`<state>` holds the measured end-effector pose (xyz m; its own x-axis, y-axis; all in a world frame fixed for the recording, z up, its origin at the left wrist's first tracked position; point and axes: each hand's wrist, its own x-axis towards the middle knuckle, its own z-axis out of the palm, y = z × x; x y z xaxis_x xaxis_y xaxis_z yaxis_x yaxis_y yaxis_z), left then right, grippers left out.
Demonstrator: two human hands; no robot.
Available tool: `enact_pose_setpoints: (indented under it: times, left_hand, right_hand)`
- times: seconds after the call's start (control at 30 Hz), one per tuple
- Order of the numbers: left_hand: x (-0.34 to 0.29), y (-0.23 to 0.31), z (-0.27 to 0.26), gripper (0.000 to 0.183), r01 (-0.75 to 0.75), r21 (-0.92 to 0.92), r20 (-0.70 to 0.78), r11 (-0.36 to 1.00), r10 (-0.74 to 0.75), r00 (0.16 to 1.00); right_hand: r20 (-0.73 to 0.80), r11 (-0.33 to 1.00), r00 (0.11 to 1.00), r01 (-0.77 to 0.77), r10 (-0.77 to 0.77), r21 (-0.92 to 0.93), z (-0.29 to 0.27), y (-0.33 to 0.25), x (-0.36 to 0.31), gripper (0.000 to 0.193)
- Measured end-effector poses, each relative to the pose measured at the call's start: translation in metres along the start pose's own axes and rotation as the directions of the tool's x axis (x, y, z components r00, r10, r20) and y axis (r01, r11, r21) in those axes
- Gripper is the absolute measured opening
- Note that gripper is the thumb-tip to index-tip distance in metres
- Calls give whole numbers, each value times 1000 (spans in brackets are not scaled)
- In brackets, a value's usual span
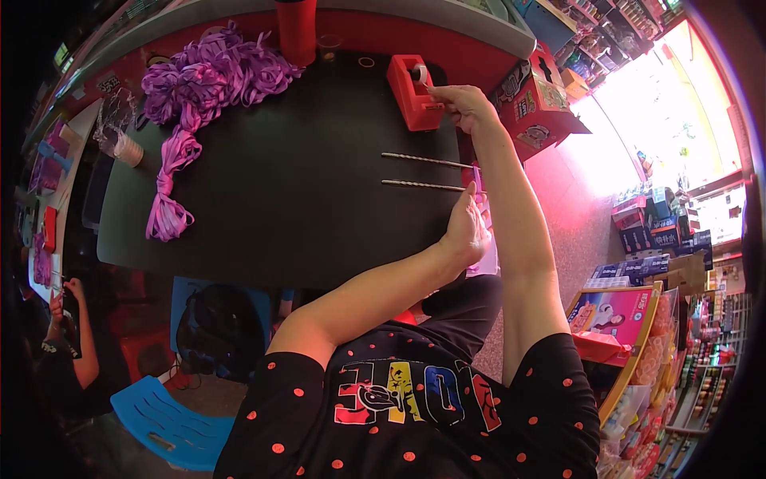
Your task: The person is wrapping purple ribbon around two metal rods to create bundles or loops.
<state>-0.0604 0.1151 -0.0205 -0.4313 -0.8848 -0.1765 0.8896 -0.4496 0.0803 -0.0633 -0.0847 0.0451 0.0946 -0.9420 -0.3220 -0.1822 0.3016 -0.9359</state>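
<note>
My right hand (467,108) reaches over to a red tape dispenser (424,113) near the table's far right corner. Its thumb and fingertips are closed at the loose end of the clear tape (420,74). Lower down, my left hand (465,235) is at the table's right edge, its thumb raised and its fingers mostly hidden. It appears closed on a purple ribbon (491,257) that hangs beside the palm. Two thin twisted metal rods (419,157) lie side by side, jutting over the black tabletop. Purple ribbon passes around them close to my left thumb.
A big heap of purple ribbon (211,76) lies at the far left, with a tied bundle (171,180) nearer me. A red cylinder (296,32) and a small clear cup (329,46) stand at the back. To the right is a red box (535,104). A blue stool (171,423) stands lower left.
</note>
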Motion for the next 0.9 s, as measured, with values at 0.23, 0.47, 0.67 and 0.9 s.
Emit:
enact_pose_setpoints:
  times: [0.23,0.47,0.67,0.9]
  left_hand:
    - [0,4,1,63,28,33,-42,999,-27,999]
    - [2,2,-1,58,28,37,-60,999,-26,998]
    - [2,8,3,45,31,-141,210,990,0,978]
    - [4,8,0,44,69,-138,185,988,-43,982]
  right_hand:
    - [54,983,993,93,-103,160,-8,-3,-25,16]
    - [100,986,992,55,-71,157,-11,17,-49,17]
    - [37,984,998,52,-59,173,-4,36,-43,16]
    - [-132,548,765,318,-630,-774,9,38,-52,20]
